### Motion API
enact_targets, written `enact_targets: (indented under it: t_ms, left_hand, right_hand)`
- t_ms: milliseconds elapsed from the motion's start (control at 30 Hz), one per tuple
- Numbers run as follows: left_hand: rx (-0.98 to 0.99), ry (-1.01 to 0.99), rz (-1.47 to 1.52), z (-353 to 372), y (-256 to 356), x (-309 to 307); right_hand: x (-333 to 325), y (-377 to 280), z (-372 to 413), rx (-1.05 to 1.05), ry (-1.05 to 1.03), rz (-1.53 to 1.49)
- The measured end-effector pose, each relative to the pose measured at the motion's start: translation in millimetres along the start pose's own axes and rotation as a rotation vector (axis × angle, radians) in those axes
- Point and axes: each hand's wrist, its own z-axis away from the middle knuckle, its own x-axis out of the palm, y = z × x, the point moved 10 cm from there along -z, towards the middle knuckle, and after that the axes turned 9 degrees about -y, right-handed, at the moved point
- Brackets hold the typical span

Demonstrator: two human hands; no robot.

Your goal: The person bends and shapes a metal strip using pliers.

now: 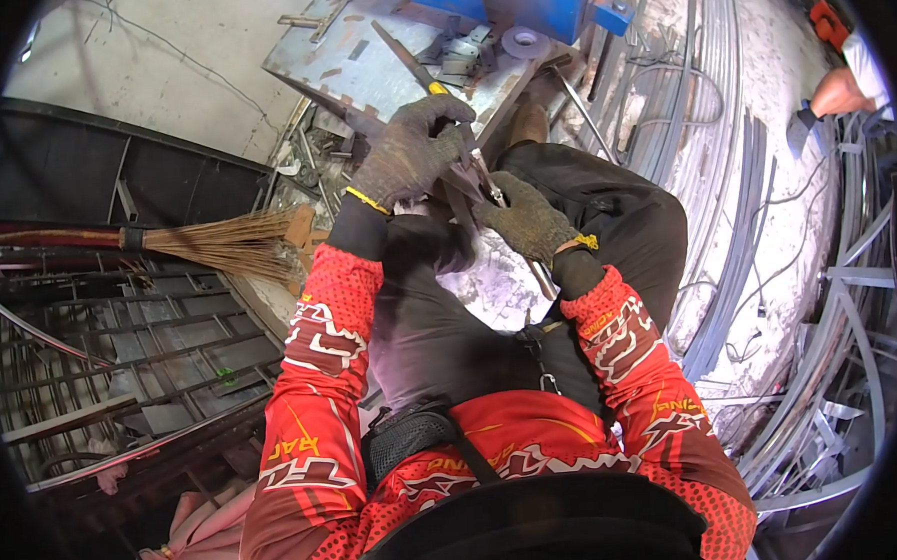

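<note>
My left hand, in a grey knit glove with a yellow cuff edge, is closed round a dark flat metal piece between my knees. My right hand, gloved alike, grips a slim metal tool whose upper end meets that piece. The tool's lower part shows below my right palm. Just beyond my left hand, a file with a yellow handle lies on the metal-topped table. Small metal brackets and a round white roll are beside it.
A straw broom lies at the left above a metal grating. Long metal strips cover the floor at the right, near coiled flat bars. A blue machine stands ahead. Another person's arm shows at the upper right.
</note>
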Motion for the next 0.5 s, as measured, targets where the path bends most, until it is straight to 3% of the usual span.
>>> enact_targets:
  t_ms: [133,333,500]
  left_hand:
    - [-0.091,0.001,0.089,-1,-16,0]
    - [0.001,0.025,0.024,-2,-15,-1]
    - [-0.044,0.011,0.128,-1,-23,2]
  right_hand:
    - [0,-1,0,-0.008,0.000,0.026]
    - [5,5,-5,-0.044,0.039,0.052]
    - [3,-3,-2,-0.039,0.043,0.068]
